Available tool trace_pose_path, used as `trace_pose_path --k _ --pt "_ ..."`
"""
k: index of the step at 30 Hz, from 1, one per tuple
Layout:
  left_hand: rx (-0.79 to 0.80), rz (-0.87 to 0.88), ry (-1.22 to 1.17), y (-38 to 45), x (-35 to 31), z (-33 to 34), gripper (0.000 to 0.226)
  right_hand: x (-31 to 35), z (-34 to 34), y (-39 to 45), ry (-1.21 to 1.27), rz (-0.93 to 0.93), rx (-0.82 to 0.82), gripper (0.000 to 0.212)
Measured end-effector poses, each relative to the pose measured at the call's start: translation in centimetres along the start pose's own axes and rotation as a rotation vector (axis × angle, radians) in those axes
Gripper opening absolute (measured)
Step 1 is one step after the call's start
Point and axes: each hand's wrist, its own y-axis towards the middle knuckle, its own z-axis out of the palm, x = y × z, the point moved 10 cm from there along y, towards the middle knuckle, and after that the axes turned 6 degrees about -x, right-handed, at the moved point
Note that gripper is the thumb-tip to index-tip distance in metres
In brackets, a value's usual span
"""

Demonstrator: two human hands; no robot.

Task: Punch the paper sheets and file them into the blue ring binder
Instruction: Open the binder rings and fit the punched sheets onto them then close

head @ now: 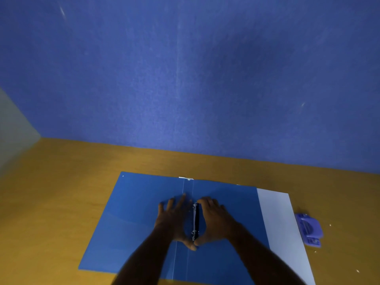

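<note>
Blue ring binder (144,223) lay open, thin and floppy; left hand (174,221) pressed flat w/ fingers released, right hand (213,221) fingers grasping the stiff ring mechanism (196,221), loose paper sheets (281,227) at 3 o'clock.

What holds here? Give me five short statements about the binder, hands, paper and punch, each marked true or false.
1. The binder lies open on the table. True.
2. Both hands are at the ring mechanism. True: the left hand and right hand flank it.
3. The hole punch sits left of the binder. False: it sits right, beyond the paper.
4. The right hand holds the paper. False: the paper lies under the binder's right edge, untouched.
5. The wall behind is blue. True.
</note>
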Motion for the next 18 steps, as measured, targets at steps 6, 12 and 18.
trace_pose_path --k 6,12,18 --pt "0.000 0.055 0.029 0.3 0.3 0.3 0.158 0.8 0.6 0.9 -0.024 0.001 -0.005 0.124" --pt "-0.009 0.105 0.010 0.0 0.9 -0.3 0.158 1.0 1.6 0.9 -0.113 -0.020 -0.011 0.129" --pt "-0.021 0.088 -0.042 0.1 1.0 -0.3 0.154 -0.5 1.3 0.2 0.039 0.010 -0.031 0.130"
